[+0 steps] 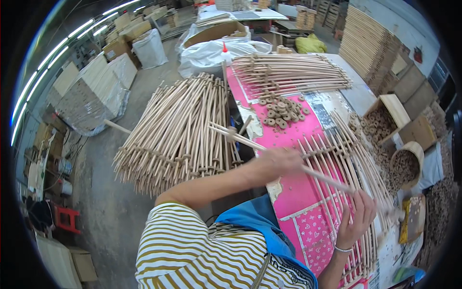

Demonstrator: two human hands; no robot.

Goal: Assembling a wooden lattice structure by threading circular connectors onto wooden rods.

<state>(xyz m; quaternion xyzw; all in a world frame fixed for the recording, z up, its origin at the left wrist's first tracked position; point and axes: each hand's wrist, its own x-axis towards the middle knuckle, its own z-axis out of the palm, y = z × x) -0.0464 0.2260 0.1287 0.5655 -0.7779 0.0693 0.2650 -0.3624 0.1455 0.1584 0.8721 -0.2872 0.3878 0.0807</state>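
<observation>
My left hand (281, 161), blurred by motion, is closed around pale wooden rods (327, 179) that slant across the table's near side. Two rod ends, with a small wooden piece (231, 132) on them, stick out to the left of that hand. Farther right, my right hand (357, 216), with a bracelet at the wrist, has its fingers bent over the rods and its thumb apart. A blurred wooden disc (397, 215) shows just beyond the right fingers. Beneath my hands lies a row of similar rods (320, 156) with wooden rings on them.
Loose wooden rings (284, 111) lie heaped on the pink tabletop (293, 192). More rods (288, 72) lie at its far end. Left of the table stands a big rod pile (178, 130). At right are a tipped wooden box (392, 113), a round tub (417, 156) and a yellow box (410, 219).
</observation>
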